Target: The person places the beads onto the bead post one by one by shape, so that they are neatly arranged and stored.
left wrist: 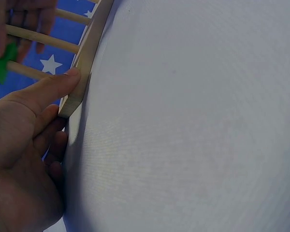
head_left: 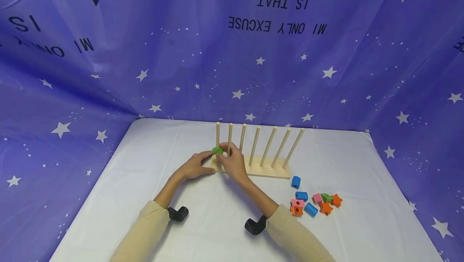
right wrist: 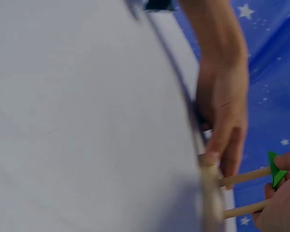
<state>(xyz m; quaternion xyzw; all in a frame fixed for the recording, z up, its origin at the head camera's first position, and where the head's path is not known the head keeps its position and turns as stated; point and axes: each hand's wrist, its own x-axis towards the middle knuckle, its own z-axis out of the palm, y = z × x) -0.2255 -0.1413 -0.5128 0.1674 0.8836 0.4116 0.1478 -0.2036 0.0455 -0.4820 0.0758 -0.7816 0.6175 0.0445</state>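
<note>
A wooden peg stand (head_left: 270, 170) with a row of upright dowels lies across the table. My left hand (head_left: 195, 166) holds its left end, thumb (left wrist: 63, 86) on the front edge and fingers curled round the end. With thumb and fingers my right hand (head_left: 233, 163) pinches a green pointed block (head_left: 217, 150). That block sits around the leftmost dowel (head_left: 218, 133), partway up and above the base. In the right wrist view the green block (right wrist: 275, 170) shows at the dowel's far part, between thumb and fingers.
Right of the stand lie loose blocks: several blue barrel-shaped ones (head_left: 296, 181), pink ones (head_left: 298, 203), orange stars (head_left: 336, 200) and a green one (head_left: 326, 197). A purple star-printed cloth (head_left: 235, 52) hangs behind the white table (head_left: 217, 229). Black wrist devices (head_left: 255, 226) stick out from the sleeves.
</note>
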